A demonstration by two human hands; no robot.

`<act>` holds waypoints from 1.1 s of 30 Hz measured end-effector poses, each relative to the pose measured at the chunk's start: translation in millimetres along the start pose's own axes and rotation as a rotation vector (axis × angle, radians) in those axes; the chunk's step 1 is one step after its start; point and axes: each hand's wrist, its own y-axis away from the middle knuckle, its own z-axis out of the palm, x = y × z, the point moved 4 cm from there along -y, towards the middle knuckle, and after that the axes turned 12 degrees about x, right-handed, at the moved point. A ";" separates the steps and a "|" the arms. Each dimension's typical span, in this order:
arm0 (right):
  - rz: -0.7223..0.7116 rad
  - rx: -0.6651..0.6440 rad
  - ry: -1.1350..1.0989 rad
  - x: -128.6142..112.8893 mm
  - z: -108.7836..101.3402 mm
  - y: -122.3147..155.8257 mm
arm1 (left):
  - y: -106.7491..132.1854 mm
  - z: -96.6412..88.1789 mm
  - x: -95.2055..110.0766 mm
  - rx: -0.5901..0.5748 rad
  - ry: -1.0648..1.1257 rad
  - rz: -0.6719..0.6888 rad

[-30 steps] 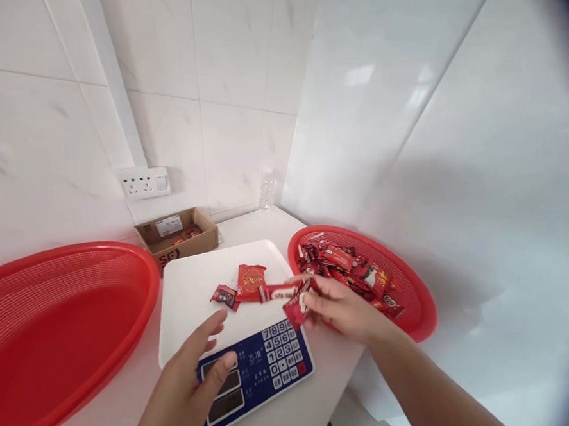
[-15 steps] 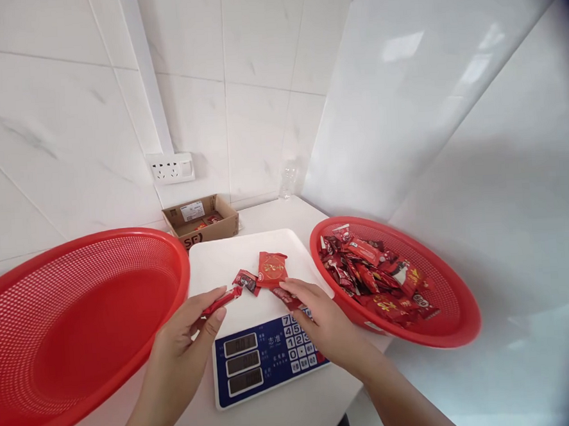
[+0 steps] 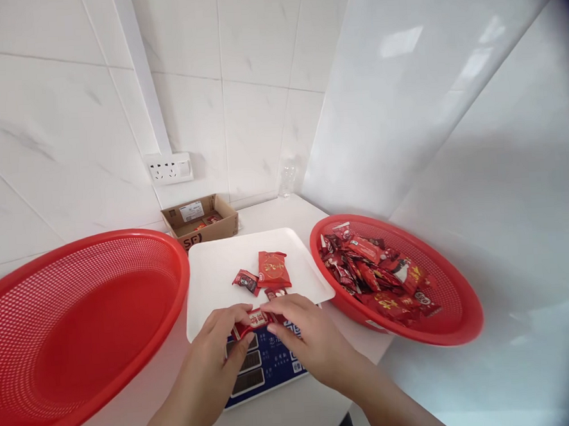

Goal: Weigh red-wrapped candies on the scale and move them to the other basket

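Note:
In the head view, my left hand [image 3: 215, 346] pinches the left end of a small red snack packet [image 3: 258, 318] with pale lettering. The fingers of my right hand [image 3: 316, 336] close on the packet's right end, just over the front edge of the scale's white tray [image 3: 205, 263]. On that tray lie a square red packet [image 3: 273, 269] with gold print and a smaller dark red packet [image 3: 246, 281]. Another red packet [image 3: 276, 293] shows partly behind my right fingers. Both hands cover much of the scale's blue panel [image 3: 274, 361].
A red mesh basket [image 3: 464, 317] on the right holds many red packets. At left stands a large red basket [image 3: 182, 277]. Behind the scale are an open cardboard box [image 3: 227, 226] with packets inside and a clear plastic bottle [image 3: 288, 177] by the wall.
Both hands have come together and nearer to me, over the scale's panel. The packet in my left hand has turned its printed face up, and my right hand now grips it too.

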 end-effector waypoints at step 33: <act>0.327 -0.293 0.724 164.5 -108.3 -10.6 | -3.6 -13.2 -19.7 0.187 -0.235 0.381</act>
